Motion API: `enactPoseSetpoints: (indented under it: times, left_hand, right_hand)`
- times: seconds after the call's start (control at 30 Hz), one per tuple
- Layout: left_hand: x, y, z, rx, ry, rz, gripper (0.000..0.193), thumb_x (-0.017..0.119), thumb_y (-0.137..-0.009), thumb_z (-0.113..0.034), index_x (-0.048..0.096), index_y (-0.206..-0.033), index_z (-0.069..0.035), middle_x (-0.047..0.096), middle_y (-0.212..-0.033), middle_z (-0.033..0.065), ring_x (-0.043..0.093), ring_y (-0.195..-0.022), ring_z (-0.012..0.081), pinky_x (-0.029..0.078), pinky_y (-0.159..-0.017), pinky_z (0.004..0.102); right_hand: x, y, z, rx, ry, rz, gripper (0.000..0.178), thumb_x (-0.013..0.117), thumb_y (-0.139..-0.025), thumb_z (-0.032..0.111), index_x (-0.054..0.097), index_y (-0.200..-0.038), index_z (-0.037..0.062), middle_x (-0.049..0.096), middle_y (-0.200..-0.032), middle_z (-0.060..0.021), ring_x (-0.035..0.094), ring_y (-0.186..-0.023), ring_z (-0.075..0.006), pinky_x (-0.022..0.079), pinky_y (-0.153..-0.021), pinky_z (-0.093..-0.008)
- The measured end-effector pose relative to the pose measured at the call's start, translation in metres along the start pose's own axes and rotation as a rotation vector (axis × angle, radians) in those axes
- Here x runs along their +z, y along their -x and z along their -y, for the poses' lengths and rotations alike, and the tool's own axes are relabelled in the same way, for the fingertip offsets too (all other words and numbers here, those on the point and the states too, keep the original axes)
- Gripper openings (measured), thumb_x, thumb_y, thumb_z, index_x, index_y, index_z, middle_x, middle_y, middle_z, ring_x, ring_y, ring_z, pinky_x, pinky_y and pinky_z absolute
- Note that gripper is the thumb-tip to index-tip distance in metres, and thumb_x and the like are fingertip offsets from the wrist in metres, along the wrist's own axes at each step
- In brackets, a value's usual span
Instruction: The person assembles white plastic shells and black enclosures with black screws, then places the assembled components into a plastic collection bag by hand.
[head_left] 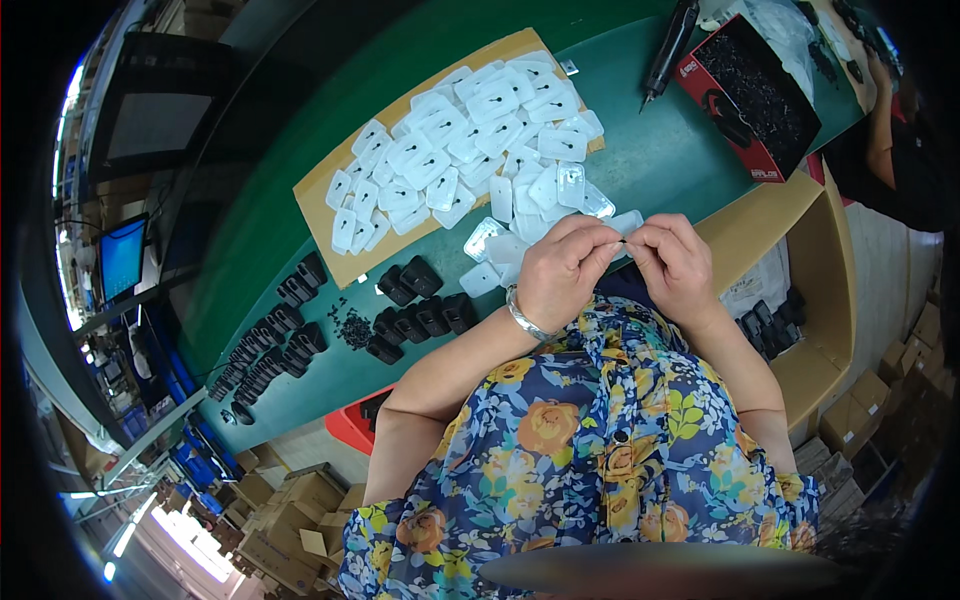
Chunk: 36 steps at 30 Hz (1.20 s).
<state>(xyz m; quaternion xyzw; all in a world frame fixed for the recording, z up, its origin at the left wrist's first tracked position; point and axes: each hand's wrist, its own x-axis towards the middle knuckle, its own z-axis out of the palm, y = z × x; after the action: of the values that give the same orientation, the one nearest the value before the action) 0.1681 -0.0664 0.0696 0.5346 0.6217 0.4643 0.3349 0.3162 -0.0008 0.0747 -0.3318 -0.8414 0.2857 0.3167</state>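
My left hand point(562, 275) and my right hand point(676, 266) meet close in front of my body, fingertips pinched together. A tiny black part point(624, 240) shows between them; its exact kind is too small to make out. Just behind the fingers lies a white rounded plastic plate point(628, 221), partly covered by them. Beyond my left hand, many similar white plates point(440, 125), most with a small black piece at the middle, are heaped on a cardboard sheet point(318, 205) and spill onto the green table point(625, 150).
Small black parts point(352, 327) lie loose near rows of black housings point(432, 317) at left. A power screwdriver point(670, 50) and a red box point(745, 150) full of small black parts stand far right. An open carton point(835, 275) is beside my right arm; another person's arm point(880, 130) shows beyond.
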Motion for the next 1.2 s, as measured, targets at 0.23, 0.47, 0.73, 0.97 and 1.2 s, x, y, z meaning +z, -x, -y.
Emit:
enactPoseSetpoints:
  times: [0.23,0.47,0.73,0.97,1.2]
  left_hand:
    - [0.002,0.003,-0.001,-0.161,0.135,0.068,0.015,0.056,-0.078,-0.003,0.057,-0.093,-0.003,0.058,-0.09,0.0061,0.054,-0.072,0.0104,0.044,-0.061,0.0216]
    - [0.005,0.003,-0.003,-0.387,0.678,0.131,0.046,0.044,-0.082,0.004,0.026,-0.125,-0.003,0.053,-0.104,0.0115,0.051,-0.089,0.0111,0.041,-0.075,0.0211]
    - [0.007,0.001,0.003,-0.471,0.821,0.137,0.047,0.046,-0.08,0.005,0.028,-0.123,-0.003,0.056,-0.097,0.0093,0.052,-0.084,0.0096,0.042,-0.071,0.0215]
    - [0.009,0.004,0.0,-0.444,0.808,0.113,0.043,0.048,-0.079,0.004,0.034,-0.119,-0.002,0.056,-0.095,0.0067,0.051,-0.078,0.0068,0.042,-0.067,0.0195]
    - [0.013,0.006,0.007,-0.429,0.729,0.067,0.038,0.052,-0.077,0.003,0.04,-0.114,-0.002,0.056,-0.095,0.0057,0.051,-0.08,0.0064,0.042,-0.069,0.0195]
  right_hand:
    - [0.005,0.005,-0.004,0.069,-0.008,-0.022,0.011,0.063,-0.069,0.004,0.055,-0.076,0.004,0.053,-0.076,-0.008,0.055,-0.061,-0.0224,0.044,-0.05,-0.0287]
    - [-0.004,0.002,-0.008,-0.001,0.063,0.025,0.011,0.063,-0.067,0.004,0.054,-0.075,0.0047,0.053,-0.075,-0.0076,0.055,-0.062,-0.023,0.044,-0.051,-0.03]
    - [-0.019,-0.007,-0.018,-0.217,0.133,0.161,0.016,0.061,-0.063,0.004,0.054,-0.077,0.0054,0.053,-0.079,-0.0067,0.055,-0.066,-0.0221,0.045,-0.053,-0.0298]
    - [-0.023,-0.015,-0.014,-0.326,0.201,0.291,0.014,0.055,-0.064,0.007,0.055,-0.078,0.0051,0.052,-0.078,-0.0063,0.055,-0.068,-0.0208,0.046,-0.055,-0.0284]
    - [-0.023,-0.018,-0.01,-0.357,0.186,0.354,0.016,0.058,-0.062,0.007,0.055,-0.078,0.0049,0.051,-0.079,-0.0062,0.054,-0.068,-0.0208,0.046,-0.056,-0.028]
